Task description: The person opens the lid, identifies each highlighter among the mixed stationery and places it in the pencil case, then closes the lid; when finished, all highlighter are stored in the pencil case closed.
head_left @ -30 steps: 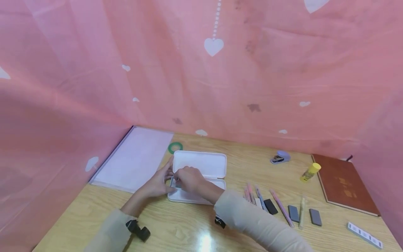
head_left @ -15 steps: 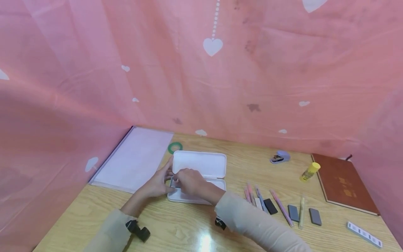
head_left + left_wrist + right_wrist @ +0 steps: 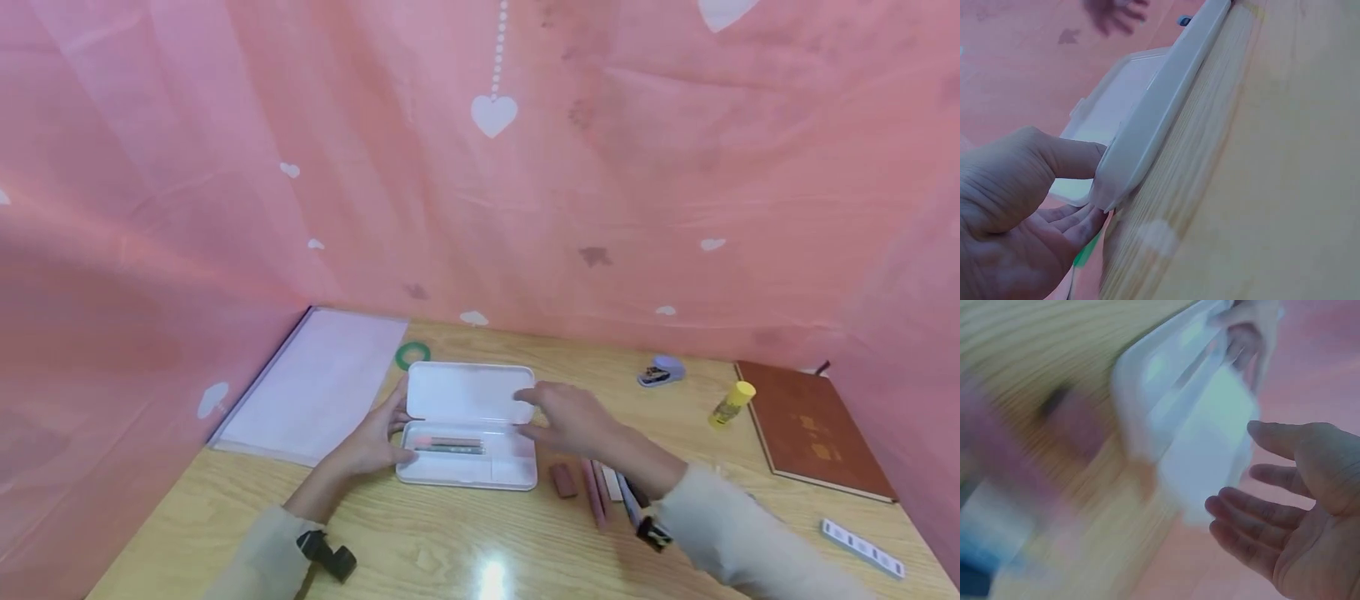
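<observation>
A white pencil case (image 3: pixel 513 472) lies on the table with its lid (image 3: pixel 471 392) folded back. Inside, a few slim pens or pencils (image 3: pixel 450 445) lie in the left part. My left hand (image 3: pixel 371 442) grips the case's left end. In the left wrist view its thumb (image 3: pixel 1079 157) presses the near edge, and the other fingers lie at the back corner. My right hand (image 3: pixel 573 417) is over the case's right end, fingers spread and holding nothing. In the right wrist view its fingers (image 3: pixel 1260 512) are apart, with the case beyond them. A dark pink eraser-like block (image 3: pixel 563 481) lies right of the case.
Pink pens (image 3: pixel 593 492) and a white block (image 3: pixel 612 483) lie partly under the right forearm. Farther right are a stapler (image 3: pixel 662 372), a glue stick (image 3: pixel 732 405), a brown notebook (image 3: pixel 813 433) and a pale strip (image 3: pixel 862 547). Green tape (image 3: pixel 412 355) and a white folder (image 3: pixel 311 383) are at left.
My right hand has left the inside of the case and moved right, fingers opening. The pencils in the case and the pink block now show. The left hand stays at the left end.
</observation>
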`<control>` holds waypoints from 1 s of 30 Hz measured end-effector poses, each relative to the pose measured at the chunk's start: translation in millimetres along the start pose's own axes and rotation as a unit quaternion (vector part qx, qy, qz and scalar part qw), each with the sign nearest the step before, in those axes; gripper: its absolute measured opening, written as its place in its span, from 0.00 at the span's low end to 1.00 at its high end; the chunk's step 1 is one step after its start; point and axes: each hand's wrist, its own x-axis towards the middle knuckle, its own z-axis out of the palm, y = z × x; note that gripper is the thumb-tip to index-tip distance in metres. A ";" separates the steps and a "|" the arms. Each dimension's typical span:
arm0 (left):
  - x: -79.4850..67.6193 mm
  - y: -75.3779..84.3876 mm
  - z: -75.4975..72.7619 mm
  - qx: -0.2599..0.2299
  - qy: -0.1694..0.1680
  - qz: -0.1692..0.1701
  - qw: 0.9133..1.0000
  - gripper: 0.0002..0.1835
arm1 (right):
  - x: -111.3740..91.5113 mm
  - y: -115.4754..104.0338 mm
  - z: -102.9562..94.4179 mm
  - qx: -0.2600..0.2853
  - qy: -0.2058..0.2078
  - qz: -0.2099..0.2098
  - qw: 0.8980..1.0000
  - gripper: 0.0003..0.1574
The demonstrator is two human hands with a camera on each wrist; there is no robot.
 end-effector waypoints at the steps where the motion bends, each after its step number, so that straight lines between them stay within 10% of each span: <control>1: 0.2 -0.4 0.2 0.001 0.000 0.000 1.000 0.66 | -8.3 7.5 -2.5 -0.005 -0.002 0.012 1.000 0.28; 10: 1.0 -0.9 0.3 0.009 0.005 -0.002 1.000 0.66 | -55.0 45.0 -5.8 0.005 -0.009 0.064 0.998 0.27; 16: 0.8 -3.3 0.3 0.006 0.002 0.003 1.000 0.66 | -59.9 48.2 17.7 -0.003 -0.006 0.075 0.997 0.07; 30: -4.7 12.2 0.0 0.001 -0.002 0.015 1.000 0.63 | -56.7 39.4 50.9 0.033 0.033 0.215 0.976 0.17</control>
